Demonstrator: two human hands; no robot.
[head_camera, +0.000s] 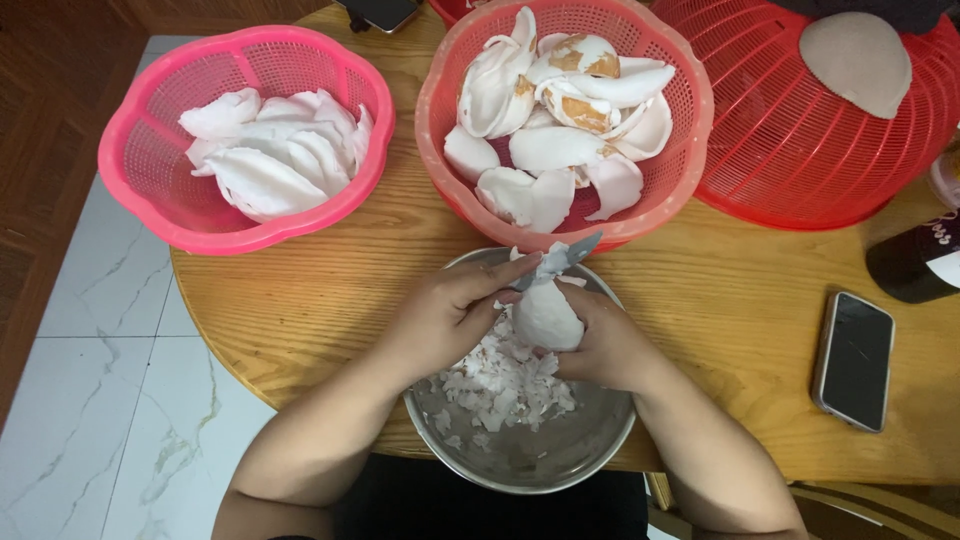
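Nearest the camera, a steel bowl (520, 450) is seen at the near edge of the round wooden table (300, 300), partly filled with pale shavings (500, 385). Above it a white coconut piece (545, 315) is gripped in the curled fingers of the right hand (605, 345), while a small metal peeler (565, 255) is held closed in the left hand (440, 315), its blade laid against the top of the piece. Beyond the bowl, at the middle of the table, a salmon-pink basket (440, 120) is seen holding coconut pieces, several still carrying patches of brown skin. Toward the far left edge, a brighter pink basket (130, 150) holds clean white pieces. A red basket (800, 150) is overturned at the far right, with a beige rounded thing (855, 60) on top of it. A dark phone (853, 360) lies near the right edge, beside a dark bottle (915, 262). Judged from the two baskets, the peeling appears roughly midway: a fair heap is finished, and about as many pieces are left.
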